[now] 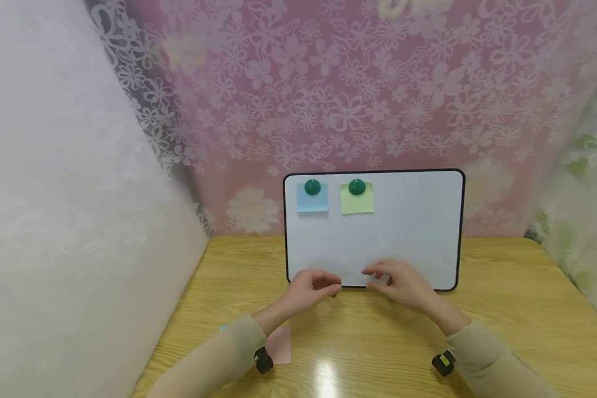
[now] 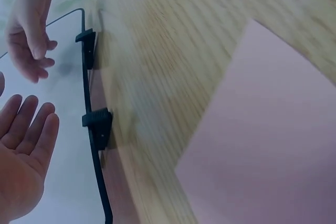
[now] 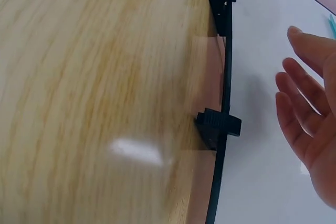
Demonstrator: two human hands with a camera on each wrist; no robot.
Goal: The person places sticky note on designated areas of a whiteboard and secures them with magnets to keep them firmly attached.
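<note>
A black-framed whiteboard (image 1: pixel 408 237) stands upright on the table. On its upper left are a blue note (image 1: pixel 312 204) and a yellow-green note (image 1: pixel 356 205), each under a green round magnet. My left hand (image 1: pixel 308 290) is in front of the board's lower left edge, fingers loosely bent, holding nothing. Facing it, with a gap between them, my right hand (image 1: pixel 400 284) is also empty, its fingers relaxed. Black clips (image 2: pixel 100 127) grip the board's bottom edge; in the right wrist view a clip (image 3: pixel 219 123) sits beside my right hand (image 3: pixel 315 108).
A pink note (image 1: pixel 281 345) lies on the wooden table (image 1: pixel 368 354) beside my left sleeve, with a bit of blue (image 1: pixel 223 328) showing past the forearm. Floral cloth (image 1: pixel 328 110) hangs behind the board, and a pale surface (image 1: pixel 79 193) rises at the left.
</note>
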